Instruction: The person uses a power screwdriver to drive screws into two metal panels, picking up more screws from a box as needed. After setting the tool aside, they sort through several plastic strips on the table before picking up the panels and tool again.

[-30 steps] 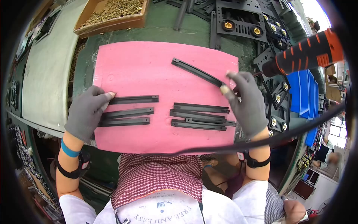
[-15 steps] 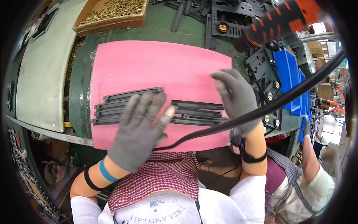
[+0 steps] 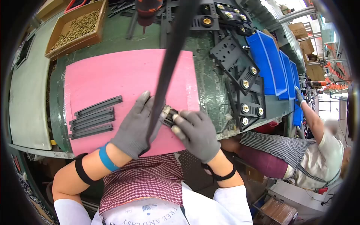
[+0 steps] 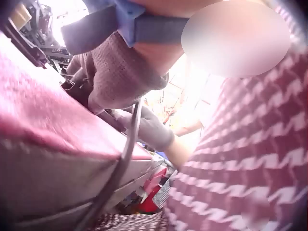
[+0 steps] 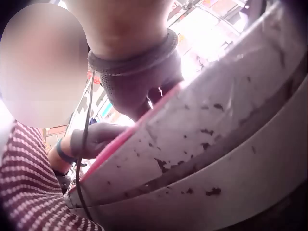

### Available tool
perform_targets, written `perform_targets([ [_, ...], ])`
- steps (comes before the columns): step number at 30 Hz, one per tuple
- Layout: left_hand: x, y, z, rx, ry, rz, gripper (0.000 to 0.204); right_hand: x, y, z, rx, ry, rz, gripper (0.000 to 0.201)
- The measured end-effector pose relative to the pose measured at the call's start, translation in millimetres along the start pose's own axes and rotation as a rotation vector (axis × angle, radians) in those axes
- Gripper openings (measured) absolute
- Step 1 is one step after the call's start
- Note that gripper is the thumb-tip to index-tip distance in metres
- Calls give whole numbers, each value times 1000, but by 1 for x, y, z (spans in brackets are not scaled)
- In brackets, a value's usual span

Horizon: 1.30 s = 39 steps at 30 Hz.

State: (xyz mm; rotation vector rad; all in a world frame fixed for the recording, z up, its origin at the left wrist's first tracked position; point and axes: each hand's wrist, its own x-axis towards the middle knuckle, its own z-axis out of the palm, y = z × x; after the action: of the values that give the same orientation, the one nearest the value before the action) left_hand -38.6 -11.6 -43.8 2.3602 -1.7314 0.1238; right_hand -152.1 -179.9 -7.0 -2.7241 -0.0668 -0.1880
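Note:
Over the lower right part of the pink mat (image 3: 123, 67), both gloved hands close in on a small bundle of black metal bars (image 3: 169, 117). The left hand (image 3: 135, 125) holds the bundle's left side, its taped fingertip against the bars. At the other end the right hand (image 3: 198, 135) grips it with fingers and thumb. Most of the bundle is hidden by the gloves. More black bars (image 3: 93, 122) lie side by side on the mat's left, apart from the hands. In the left wrist view, the left glove (image 4: 115, 72) is low over the mat edge.
A black cable (image 3: 168, 71) hangs across the mat and passes over the left hand. An orange and black power screwdriver (image 3: 148, 9) hangs at the back. A box of brass parts (image 3: 75, 32) stands back left. Black brackets (image 3: 236, 62) and blue bins (image 3: 268, 63) are on the right.
The left hand has moved right, off the left bars, and the right hand has come down to the right group. The right bars are now gathered between both hands. The view has shifted right.

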Motion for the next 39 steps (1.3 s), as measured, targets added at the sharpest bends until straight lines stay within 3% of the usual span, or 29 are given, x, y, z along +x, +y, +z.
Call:
perform_targets([
  [3, 28, -9, -2, -92, 77, 116, 34, -20, -28, 1, 89, -58, 247, 31],
  [5, 35, -7, -13, -150, 48, 72, 34, -20, -40, 2, 373, 5, 317, 34],
  [8, 18, 13, -28, -357, 30, -190, 50, -11, -24, -18, 467, -103, 473, 35],
  [9, 6, 24, -25, -408, -18, -306, 57, 0, -14, -23, 324, -22, 491, 33],
  [11, -7, 48, -34, -346, -182, -261, 80, 24, 12, -21, 250, 104, 249, 32],
  [13, -20, 55, -6, -228, -105, -203, 86, 47, 31, -8, 152, 132, -72, 39],
  [14, -16, 51, -1, -135, -76, -208, 71, 51, 35, -4, -72, 113, -156, 46],
  [15, -14, 45, 0, -131, -72, -217, 71, 55, 50, 8, 57, 15, -122, 49],
  [17, -7, 25, -7, 147, -171, -74, 51, 50, 47, 5, 71, 14, -21, 47],
  [18, -4, 13, -5, 19, -123, -117, 42, 40, 42, 0, 4, 39, -17, 45],
  [19, -1, 0, -8, -60, -96, -99, 41, 39, 32, -9, 11, -78, 105, 42],
  [21, -5, -5, -1, -148, -133, -151, 41, 26, 20, -6, -5, 21, 129, 37],
  [22, -5, 0, -10, -440, -78, -258, 40, 21, 18, -4, 2, 20, 129, 37],
  [23, -8, 4, -17, -438, -84, -261, 40, 16, 18, -3, 83, 19, 178, 36],
  [25, -16, 13, -25, -149, -118, -73, 39, 20, 10, -13, 182, 9, 329, 30],
  [27, -21, 16, -24, -166, -79, -82, 39, 29, 14, -11, 120, 59, 347, 23],
  [28, -21, 16, -24, -188, -38, -109, 38, 38, 18, -10, 116, 57, 341, 23],
  [30, -23, 14, -30, -206, 5, -154, 36, 56, 22, -6, 62, 77, -73, 18],
  [33, -31, -6, -53, -203, 90, -197, 28, 78, 15, 10, 73, 11, -181, 17],
  [35, -45, -35, -59, -270, 154, -744, 19, 78, 17, 11, 91, -89, -137, 15],
  [36, -54, -52, -58, -261, 153, -752, 19, 75, 17, 9, 103, -118, -117, 14],
  [38, -75, -83, -50, 75, 207, -568, 19, 67, 15, -2, 65, -209, -70, 15],
  [39, -84, -88, -51, 64, 214, -566, 19, 63, 12, -4, 53, -211, -66, 15],
])
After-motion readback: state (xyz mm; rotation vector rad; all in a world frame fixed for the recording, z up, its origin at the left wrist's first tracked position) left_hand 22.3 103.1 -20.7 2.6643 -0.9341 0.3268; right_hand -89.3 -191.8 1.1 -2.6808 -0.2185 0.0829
